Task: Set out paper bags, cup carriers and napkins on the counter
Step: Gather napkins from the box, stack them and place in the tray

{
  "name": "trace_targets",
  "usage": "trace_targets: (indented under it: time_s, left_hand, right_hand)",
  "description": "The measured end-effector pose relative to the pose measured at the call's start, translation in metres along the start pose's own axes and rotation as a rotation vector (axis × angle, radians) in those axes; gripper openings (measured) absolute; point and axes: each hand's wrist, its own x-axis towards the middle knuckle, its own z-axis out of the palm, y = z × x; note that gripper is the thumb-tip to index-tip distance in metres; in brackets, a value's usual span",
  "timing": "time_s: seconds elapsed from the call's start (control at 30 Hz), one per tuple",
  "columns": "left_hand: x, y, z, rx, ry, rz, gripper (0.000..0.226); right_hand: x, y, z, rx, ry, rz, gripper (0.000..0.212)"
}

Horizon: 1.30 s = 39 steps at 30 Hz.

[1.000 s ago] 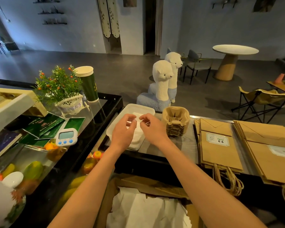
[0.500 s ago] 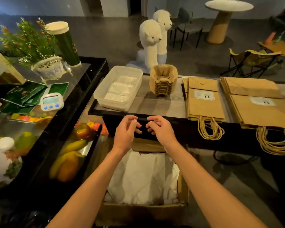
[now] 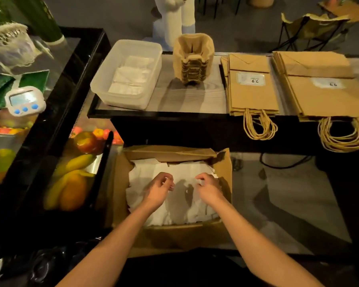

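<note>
Head view. Left hand (image 3: 159,190) and right hand (image 3: 209,188) are down in the cardboard box (image 3: 174,235) below the counter (image 3: 187,98), fingers curled over loose white napkins (image 3: 182,168). Too blurred to tell whether they pinch a sheet. Likely fetching stock for the part-filled plastic tub (image 3: 104,81). Cup carriers (image 3: 193,59) stand stacked beside it. Paper bags (image 3: 253,94) lie flat, handles overhanging, probably for easy grabbing.

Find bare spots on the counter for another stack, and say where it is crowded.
The widest bare patch of counter lies in front of the cup carriers, between the plastic tub and the left bag stack. A thin strip runs between that stack and the right bag stack. The right end is crowded: bags cover it to the front edge.
</note>
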Motion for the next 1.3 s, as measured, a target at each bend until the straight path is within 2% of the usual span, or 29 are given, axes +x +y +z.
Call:
trace_targets:
  time_s: [0.13, 0.23, 0.3, 0.37, 0.43, 0.57, 0.7, 0.87, 1.0, 1.13, 1.2, 1.3]
  left_hand:
    - [0.000, -0.017, 0.002, 0.053, -0.068, -0.060, 0.014]
    - [0.001, -0.026, 0.005, 0.089, -0.094, -0.086, 0.014]
    - [0.000, -0.031, 0.007, 0.108, -0.103, -0.107, 0.015]
    - [-0.003, -0.033, 0.008, 0.116, -0.109, -0.118, 0.015]
    - [-0.005, -0.035, 0.008, 0.117, -0.106, -0.126, 0.015]
    - [-0.007, -0.040, 0.008, 0.097, -0.097, -0.148, 0.012]
    - [-0.009, -0.044, 0.006, 0.054, -0.072, -0.162, 0.011]
    - [-0.009, -0.045, 0.004, 0.028, -0.052, -0.155, 0.011]
    - [-0.009, -0.044, 0.006, 0.026, -0.068, -0.150, 0.012]
    - [-0.010, -0.040, 0.009, -0.014, -0.054, -0.148, 0.013]
    - [-0.011, -0.037, 0.010, -0.024, -0.051, -0.138, 0.013]
    - [-0.011, -0.032, 0.011, -0.020, -0.046, -0.126, 0.013]
  right_hand:
    - [0.006, 0.016, -0.002, -0.512, -0.126, -0.109, 0.057]
    - [0.011, 0.021, -0.001, -0.690, -0.171, -0.106, 0.059]
    - [0.013, 0.020, 0.001, -0.666, -0.170, -0.066, 0.052]
    - [0.016, 0.020, 0.003, -0.614, -0.100, -0.036, 0.050]
    - [0.018, 0.020, 0.006, -0.587, -0.034, -0.009, 0.058]
    - [0.021, 0.018, 0.009, -0.551, -0.084, 0.056, 0.076]
    - [0.021, 0.015, 0.011, -0.469, -0.069, 0.102, 0.062]
    - [0.017, 0.020, 0.010, -0.467, -0.156, 0.026, 0.058]
    - [0.008, 0.019, 0.003, -0.603, -0.229, -0.029, 0.048]
    - [-0.001, 0.018, -0.005, -0.662, -0.214, -0.120, 0.036]
    - [-0.006, 0.017, -0.010, -0.573, -0.196, -0.144, 0.040]
    - [-0.013, 0.014, -0.018, -0.308, -0.138, -0.090, 0.060]
